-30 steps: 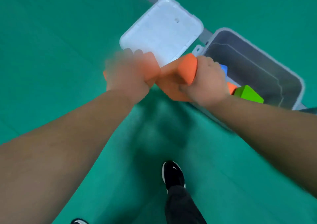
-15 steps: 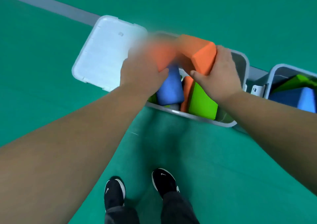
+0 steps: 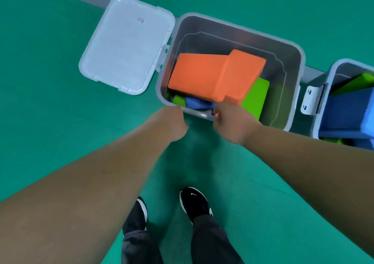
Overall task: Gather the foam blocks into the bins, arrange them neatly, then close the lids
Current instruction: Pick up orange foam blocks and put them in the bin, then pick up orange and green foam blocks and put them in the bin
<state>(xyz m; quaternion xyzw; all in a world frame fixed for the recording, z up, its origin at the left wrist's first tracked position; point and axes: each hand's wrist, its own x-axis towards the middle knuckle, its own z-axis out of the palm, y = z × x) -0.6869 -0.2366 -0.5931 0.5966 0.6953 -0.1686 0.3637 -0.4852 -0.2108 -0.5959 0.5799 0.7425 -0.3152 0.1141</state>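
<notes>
Two orange foam blocks [image 3: 196, 75] [image 3: 242, 75] lie side by side on top of the pile inside the open grey bin [image 3: 293, 47]. Under them show a green block [image 3: 255, 100] and a blue block [image 3: 198, 103]. My left hand [image 3: 174, 122] hangs just outside the bin's near rim with loosely curled fingers and holds nothing. At the same rim, my right hand [image 3: 232, 122] has its fingers close to the right orange block's near corner, and no grip shows. The bin's white lid [image 3: 125, 45] lies flipped open to the left.
A second open grey bin [image 3: 332, 69] stands to the right, with a white latch [image 3: 311, 100], holding blue [image 3: 348, 110] and green [image 3: 358, 81] blocks. Green floor lies all around, with a grey line behind the bins. My black shoes [image 3: 194, 203] stand just in front.
Both hands carried the two orange blocks over the bin, let them go inside it and pulled back to the near rim. The view now looks straight down into the bin.
</notes>
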